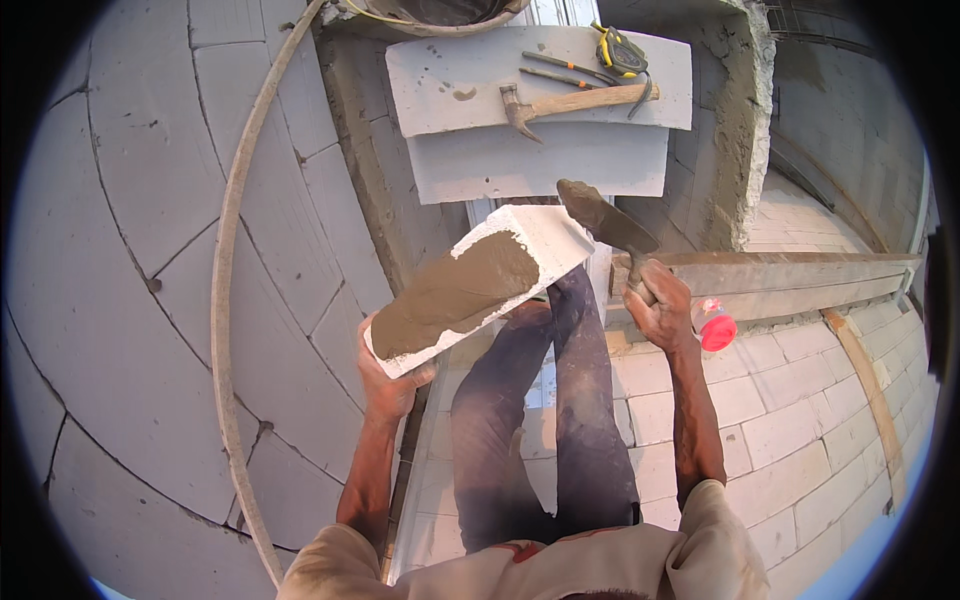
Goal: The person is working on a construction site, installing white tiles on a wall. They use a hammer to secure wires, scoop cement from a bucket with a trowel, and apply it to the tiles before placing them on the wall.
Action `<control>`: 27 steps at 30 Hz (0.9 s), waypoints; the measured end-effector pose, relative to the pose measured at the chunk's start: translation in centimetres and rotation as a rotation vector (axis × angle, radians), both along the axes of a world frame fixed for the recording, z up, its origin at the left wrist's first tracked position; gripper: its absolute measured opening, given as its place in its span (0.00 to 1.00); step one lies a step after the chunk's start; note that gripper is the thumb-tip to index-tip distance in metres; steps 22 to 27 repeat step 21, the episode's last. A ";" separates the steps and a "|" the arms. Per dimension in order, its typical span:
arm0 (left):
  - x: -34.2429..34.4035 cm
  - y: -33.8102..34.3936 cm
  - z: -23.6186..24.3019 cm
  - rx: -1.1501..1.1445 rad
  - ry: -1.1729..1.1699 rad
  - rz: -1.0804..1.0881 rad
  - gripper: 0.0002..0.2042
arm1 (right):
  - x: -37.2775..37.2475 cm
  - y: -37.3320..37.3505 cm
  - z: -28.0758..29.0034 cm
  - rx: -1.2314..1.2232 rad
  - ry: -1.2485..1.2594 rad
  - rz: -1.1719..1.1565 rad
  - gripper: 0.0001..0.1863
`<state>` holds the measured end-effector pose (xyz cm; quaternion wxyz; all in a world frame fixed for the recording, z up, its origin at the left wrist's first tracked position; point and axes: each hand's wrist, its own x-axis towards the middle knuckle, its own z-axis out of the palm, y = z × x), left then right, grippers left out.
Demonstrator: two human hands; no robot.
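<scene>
My left hand grips the near end of a white lightweight block, which is held tilted up to the right in front of my legs. A thick layer of wet grey mortar covers much of its upward face, leaving white along the edges. In my right hand is a trowel, held by its handle. Mortar coats its blade, whose tip is close to the block's far right end; whether they touch I cannot tell.
Ahead, a pale block bears a claw hammer, dark pencil-like sticks and a yellow-black tape measure. Behind it stands a mortar bucket. A long hose-like strip runs along the left block wall. A pink-lidded container sits right of my right hand.
</scene>
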<state>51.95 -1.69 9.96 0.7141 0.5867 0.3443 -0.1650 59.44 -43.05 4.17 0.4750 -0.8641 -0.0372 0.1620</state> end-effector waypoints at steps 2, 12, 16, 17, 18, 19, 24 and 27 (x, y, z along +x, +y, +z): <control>-0.3 -0.8 3.8 -0.033 -0.032 0.088 0.58 | 1.0 0.9 3.2 -0.026 -0.036 0.069 0.12; -1.3 -1.2 15.3 -0.074 -0.151 0.262 0.56 | 7.1 5.4 20.0 -0.078 -0.309 0.189 0.21; -2.1 -1.5 17.1 -0.114 -0.157 0.331 0.57 | 6.2 8.2 23.0 0.025 -0.439 0.187 0.22; -2.6 -1.5 17.8 -0.114 -0.186 0.348 0.57 | 5.7 7.9 24.1 0.030 -0.405 0.224 0.22; -2.9 -1.6 18.3 -0.117 -0.198 0.359 0.57 | 5.4 7.7 24.8 -0.012 -0.373 0.214 0.23; -3.2 -1.4 18.7 -0.126 -0.195 0.378 0.57 | 5.2 7.6 25.5 -0.054 -0.341 0.204 0.23; -4.2 -1.0 18.9 -0.158 -0.184 0.403 0.57 | 5.0 7.4 26.6 -0.110 -0.308 0.196 0.23; -4.2 -1.0 18.9 -0.158 -0.184 0.403 0.57 | 5.0 7.4 26.6 -0.110 -0.308 0.196 0.23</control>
